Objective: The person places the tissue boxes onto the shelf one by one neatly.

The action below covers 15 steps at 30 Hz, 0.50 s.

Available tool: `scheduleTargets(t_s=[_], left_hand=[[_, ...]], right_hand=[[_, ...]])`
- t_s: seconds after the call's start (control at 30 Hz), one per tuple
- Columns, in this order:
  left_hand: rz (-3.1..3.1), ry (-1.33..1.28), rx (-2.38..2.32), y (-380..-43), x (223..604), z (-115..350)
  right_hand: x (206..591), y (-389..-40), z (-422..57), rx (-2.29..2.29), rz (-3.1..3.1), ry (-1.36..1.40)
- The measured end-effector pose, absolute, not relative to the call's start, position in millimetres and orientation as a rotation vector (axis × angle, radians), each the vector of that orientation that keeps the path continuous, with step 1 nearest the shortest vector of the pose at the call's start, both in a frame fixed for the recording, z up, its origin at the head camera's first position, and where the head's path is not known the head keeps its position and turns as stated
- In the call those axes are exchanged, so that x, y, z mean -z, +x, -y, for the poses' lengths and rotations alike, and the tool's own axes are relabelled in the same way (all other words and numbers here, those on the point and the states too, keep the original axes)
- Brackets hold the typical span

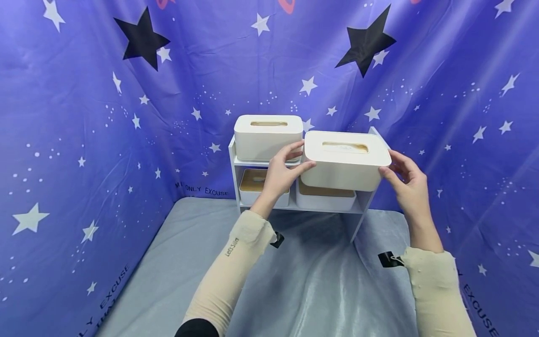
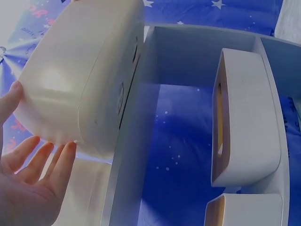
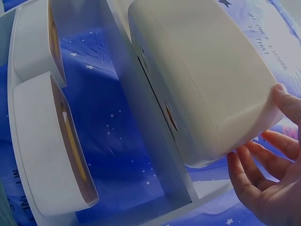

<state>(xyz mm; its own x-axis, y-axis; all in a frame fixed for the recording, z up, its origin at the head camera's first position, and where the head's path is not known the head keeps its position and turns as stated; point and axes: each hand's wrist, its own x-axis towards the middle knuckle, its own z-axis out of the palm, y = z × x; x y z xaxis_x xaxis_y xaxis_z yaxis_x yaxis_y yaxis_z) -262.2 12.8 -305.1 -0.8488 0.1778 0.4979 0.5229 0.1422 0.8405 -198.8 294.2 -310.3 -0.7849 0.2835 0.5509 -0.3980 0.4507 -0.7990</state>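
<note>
Both hands hold a white tissue box by its two ends at the upper right of a small white two-tier shelf. My left hand grips the left end, thumb toward the front. At the right end my right hand does likewise. An oval slot opens in the box's top. In the left wrist view, fingertips touch the end of the tissue box close to the shelf's top board. The right wrist view has the thumb and fingers spread around the other end of the box.
Another white tissue box stands on the shelf's upper left. On the lower tier sit two white boxes with wooden lids, a left one and a right one. Grey cloth lies below; a blue star-patterned curtain surrounds it.
</note>
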Motion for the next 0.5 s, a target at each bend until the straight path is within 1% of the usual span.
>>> scheduleTargets(t_s=[0.23,0.5], left_hand=[[2.061,-0.662,1.752,-264,306,-18],[2.008,-0.649,1.645,-263,303,-23]], right_hand=[[310,-202,-291,-1.393,2.031,0.03],[310,-205,-283,-1.375,1.943,0.029]])
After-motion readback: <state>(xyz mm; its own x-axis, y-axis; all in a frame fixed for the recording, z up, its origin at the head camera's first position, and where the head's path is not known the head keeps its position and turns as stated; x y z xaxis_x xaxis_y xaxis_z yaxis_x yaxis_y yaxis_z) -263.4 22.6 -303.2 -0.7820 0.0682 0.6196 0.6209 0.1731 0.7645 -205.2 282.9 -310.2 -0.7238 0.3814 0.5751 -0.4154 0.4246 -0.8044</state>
